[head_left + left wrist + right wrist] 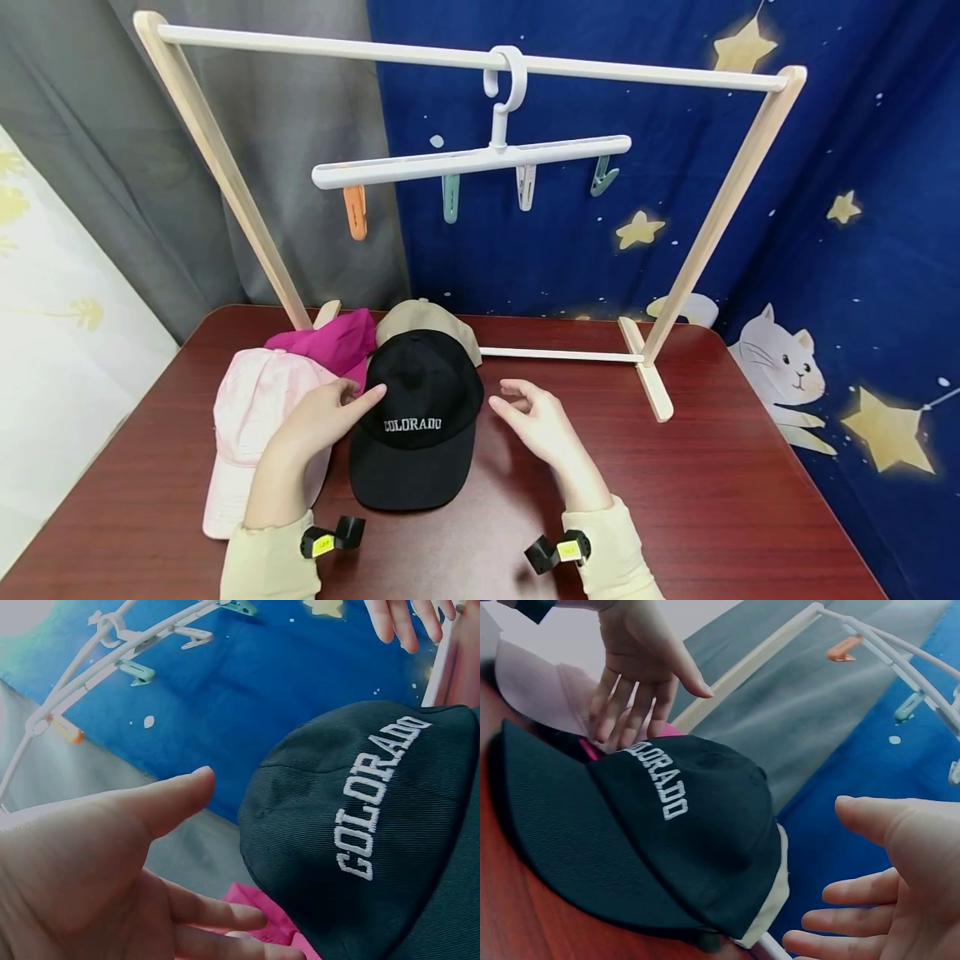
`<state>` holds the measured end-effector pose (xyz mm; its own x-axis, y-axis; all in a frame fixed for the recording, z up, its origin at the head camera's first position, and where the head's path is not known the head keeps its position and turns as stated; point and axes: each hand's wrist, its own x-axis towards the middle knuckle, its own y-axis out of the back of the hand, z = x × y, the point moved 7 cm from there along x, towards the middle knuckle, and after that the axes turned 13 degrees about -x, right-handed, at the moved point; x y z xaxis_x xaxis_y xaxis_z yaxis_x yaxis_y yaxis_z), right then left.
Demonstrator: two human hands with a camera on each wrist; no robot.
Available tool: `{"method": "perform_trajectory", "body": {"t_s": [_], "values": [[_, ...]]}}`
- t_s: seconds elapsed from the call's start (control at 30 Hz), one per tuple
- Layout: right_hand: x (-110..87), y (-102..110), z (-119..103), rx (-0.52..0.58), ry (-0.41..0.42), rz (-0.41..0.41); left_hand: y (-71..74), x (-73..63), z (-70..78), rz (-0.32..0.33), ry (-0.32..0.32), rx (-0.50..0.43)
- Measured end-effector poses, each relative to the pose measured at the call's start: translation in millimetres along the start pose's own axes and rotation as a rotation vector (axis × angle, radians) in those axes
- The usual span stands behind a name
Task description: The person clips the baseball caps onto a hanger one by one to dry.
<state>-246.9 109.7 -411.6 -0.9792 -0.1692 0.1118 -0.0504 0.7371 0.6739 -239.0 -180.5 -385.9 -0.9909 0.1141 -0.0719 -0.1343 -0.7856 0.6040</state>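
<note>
A black cap (416,400) with white COLORADO lettering lies on the table, its brim toward me. At its left side is my left hand (321,421), fingers loosely bent and holding nothing; in the left wrist view thumb and fingers are spread beside the crown. To the cap's right, apart from it, my right hand (542,423) hovers with relaxed fingers and an empty palm. A pink cap (258,400) lies under and left of my left hand. Behind are a magenta cap (337,342) and a beige cap (423,319), the beige one partly hidden by the black cap.
A wooden rack (720,225) stands across the back of the table (675,500). From its top bar hangs a white hanger (472,160) with several clips, including an orange clip (356,212) at its left end. Curtains (525,267) hang behind.
</note>
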Motion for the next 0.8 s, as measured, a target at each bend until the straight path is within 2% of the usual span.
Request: {"method": "perform_trajectory", "body": {"t_s": [0.27,0.57,0.8], "values": [[1.8,-15.0,6.1,-0.058,-0.034,-0.065,-8.2,-0.2,-7.7,-0.051,0.06,-0.024],[2.1,-29.4,14.0,-0.082,-0.059,-0.135,-14.7,3.7,-14.6,-0.058,0.068,-0.026],[-0.1,-40.1,11.6,-0.083,-0.044,-0.177,-15.9,0.8,-16.8,-0.066,0.113,-0.033]]}}
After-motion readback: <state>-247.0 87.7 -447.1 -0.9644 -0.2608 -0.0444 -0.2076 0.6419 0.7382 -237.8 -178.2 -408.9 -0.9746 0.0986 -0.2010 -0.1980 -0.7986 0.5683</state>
